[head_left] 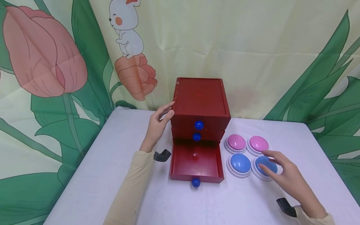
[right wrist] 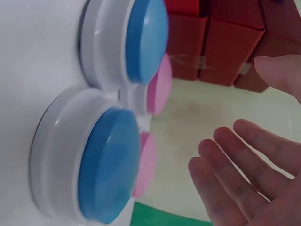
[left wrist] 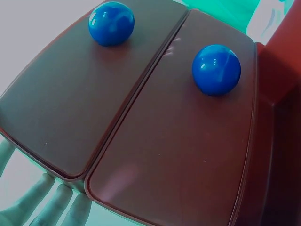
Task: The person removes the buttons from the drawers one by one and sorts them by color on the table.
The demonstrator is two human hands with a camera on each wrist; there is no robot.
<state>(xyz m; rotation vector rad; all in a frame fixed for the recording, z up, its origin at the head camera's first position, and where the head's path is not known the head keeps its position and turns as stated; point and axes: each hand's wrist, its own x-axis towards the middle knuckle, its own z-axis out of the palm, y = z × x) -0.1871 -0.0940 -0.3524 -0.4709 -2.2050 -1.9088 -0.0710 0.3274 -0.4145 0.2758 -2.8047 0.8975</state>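
Observation:
A dark red chest of drawers (head_left: 199, 97) stands at the middle of the table, with blue ball knobs. Its bottom drawer (head_left: 194, 165) is pulled out, and nothing lies in it. My left hand (head_left: 156, 126) is at the chest's left side, fingertips touching or very near its upper edge. In the left wrist view, the fingers (left wrist: 44, 200) lie straight along the chest's side. My right hand (head_left: 291, 178) hovers, fingers apart and loosely bent, over the right blue domed button (head_left: 261, 163); the right wrist view shows nothing in it. Another blue button (head_left: 240, 163) sits beside that one.
Two pink domed buttons (head_left: 236, 142) on white bases stand behind the blue ones, right of the chest. A white cloth covers the table (head_left: 98, 175). Behind it hangs a printed curtain (head_left: 239, 53) with a rabbit, a carrot and a tulip.

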